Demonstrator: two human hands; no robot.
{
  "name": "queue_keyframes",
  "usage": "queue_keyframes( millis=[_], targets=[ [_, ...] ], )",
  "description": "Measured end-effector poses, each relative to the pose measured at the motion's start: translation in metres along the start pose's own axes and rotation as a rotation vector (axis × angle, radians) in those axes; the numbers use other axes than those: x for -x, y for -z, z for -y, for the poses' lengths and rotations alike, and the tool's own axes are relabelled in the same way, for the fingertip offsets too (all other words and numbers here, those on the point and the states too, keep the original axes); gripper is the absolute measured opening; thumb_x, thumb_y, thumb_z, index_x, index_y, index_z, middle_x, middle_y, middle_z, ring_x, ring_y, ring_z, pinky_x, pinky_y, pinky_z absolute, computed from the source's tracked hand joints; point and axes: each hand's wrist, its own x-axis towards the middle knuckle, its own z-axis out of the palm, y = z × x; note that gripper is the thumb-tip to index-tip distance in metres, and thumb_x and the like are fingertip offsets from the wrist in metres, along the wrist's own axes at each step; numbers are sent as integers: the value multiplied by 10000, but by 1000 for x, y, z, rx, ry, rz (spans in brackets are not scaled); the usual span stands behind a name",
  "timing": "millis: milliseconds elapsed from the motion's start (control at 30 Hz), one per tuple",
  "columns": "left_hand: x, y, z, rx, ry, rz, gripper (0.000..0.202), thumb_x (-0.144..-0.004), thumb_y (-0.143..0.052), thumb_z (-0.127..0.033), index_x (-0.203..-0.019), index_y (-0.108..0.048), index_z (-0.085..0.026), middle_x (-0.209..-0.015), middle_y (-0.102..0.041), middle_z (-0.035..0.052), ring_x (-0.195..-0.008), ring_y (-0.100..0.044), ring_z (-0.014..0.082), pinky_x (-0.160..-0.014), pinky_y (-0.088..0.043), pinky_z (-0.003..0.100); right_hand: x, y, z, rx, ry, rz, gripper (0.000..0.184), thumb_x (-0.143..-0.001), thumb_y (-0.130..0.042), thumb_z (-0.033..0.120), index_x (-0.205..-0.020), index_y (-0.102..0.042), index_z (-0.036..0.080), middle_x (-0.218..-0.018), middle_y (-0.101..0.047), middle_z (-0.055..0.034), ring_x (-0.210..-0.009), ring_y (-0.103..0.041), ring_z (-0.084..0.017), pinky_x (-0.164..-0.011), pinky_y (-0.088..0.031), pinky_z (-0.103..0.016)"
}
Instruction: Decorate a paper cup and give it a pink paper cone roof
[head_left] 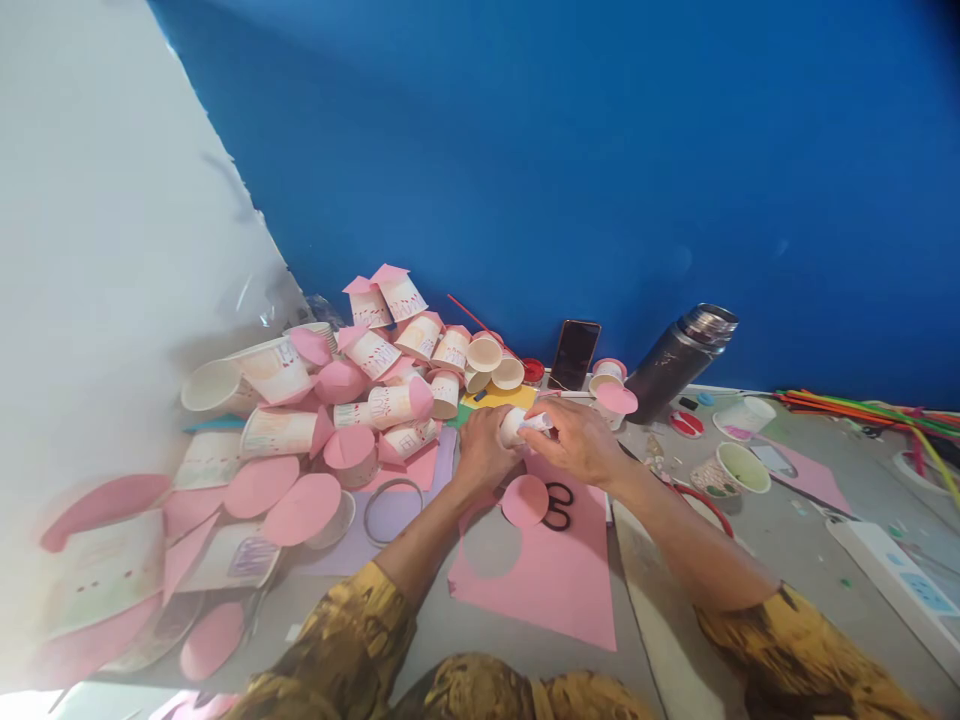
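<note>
My left hand [486, 445] is closed around a white paper cup [513, 427] lying on its side. My right hand [581, 440] meets it from the right, its fingers closed on a small white tube-shaped piece [541, 423]; its exact kind is hard to make out. Below the hands lies a pink paper sheet [562, 590] with a round hole cut from it. A pink paper circle [525, 501] rests on that sheet, beside black-handled scissors [559, 507] whose blades are hidden.
Decorated paper cups with pink paper tops [281, 432] are heaped at left. A phone [575, 353] leans against the blue wall, near a dark thermos [679, 362]. Rightward are a green-lined cup [739, 468], a power strip [896, 570] and coloured sticks [847, 402]. A tape ring [394, 512] lies left.
</note>
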Motion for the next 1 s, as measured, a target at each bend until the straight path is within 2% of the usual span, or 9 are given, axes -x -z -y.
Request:
queue_keyframes(
  millis=[100, 233, 367, 533, 700, 767, 867, 1000],
  targets=[
    [6, 3, -1, -36, -39, -12, 508, -717, -748, -246, -1223, -712, -231, -1179, -659, 94, -1199, -552, 353, -1091, -391, 543, -5, 4, 7, 54, 16, 30, 142, -914, -657, 318, -795, -659, 241, -736, -703, 2, -652, -621, -184, -609, -394, -304],
    [14, 4, -4, -28, -95, -7, 546, -694, -715, -149, -1234, -700, -233, -1178, -630, 91, -1177, -552, 331, -1064, -422, 511, -7, 11, 6, 28, -55, 8, 119, -912, -661, 321, -830, -676, 235, -761, -717, 0, -648, -609, -175, -603, -379, -300],
    [17, 10, -8, 32, -175, 27, 538, -709, -699, -125, -1238, -669, -217, -1201, -636, 88, -1167, -573, 296, -1055, -458, 463, -4, 18, -4, -107, -207, -9, 128, -891, -662, 325, -813, -675, 224, -744, -724, -13, -626, -612, -176, -600, -405, -308],
    [17, 14, -9, 124, -214, 95, 534, -697, -715, -107, -1219, -660, -209, -1195, -659, 89, -1175, -591, 303, -1054, -479, 467, 1, 28, -6, -387, -344, -62, 264, -923, -617, 456, -850, -677, 210, -671, -698, -13, -571, -600, -169, -534, -425, -299],
    [18, 11, -10, 72, -272, 112, 513, -677, -691, -64, -1171, -674, -201, -1135, -652, 85, -1138, -597, 298, -1036, -485, 462, -3, 33, 1, -293, -266, 41, 195, -871, -640, 394, -794, -678, 220, -662, -672, -4, -567, -550, -162, -545, -403, -299],
    [19, 12, -10, 64, -295, 104, 516, -677, -676, -48, -1169, -675, -205, -1132, -652, 81, -1147, -596, 296, -1042, -482, 460, -5, 33, 0, -253, -281, 45, 199, -858, -636, 385, -746, -660, 222, -634, -653, -2, -549, -520, -158, -538, -379, -301],
    [20, 15, -11, 125, -267, 126, 518, -684, -689, -61, -1181, -673, -206, -1162, -659, 82, -1161, -604, 290, -1044, -490, 453, -4, 33, -8, -242, -351, 27, 227, -833, -639, 408, -703, -643, 222, -618, -643, 0, -543, -507, -157, -532, -363, -299],
    [20, 14, -11, 269, -154, 132, 504, -695, -745, -134, -1188, -670, -206, -1212, -675, 80, -1148, -644, 279, -1044, -508, 442, 6, 32, -17, -282, -389, -1, 272, -830, -622, 455, -706, -646, 214, -613, -638, -3, -537, -512, -157, -528, -384, -298]
  ],
)
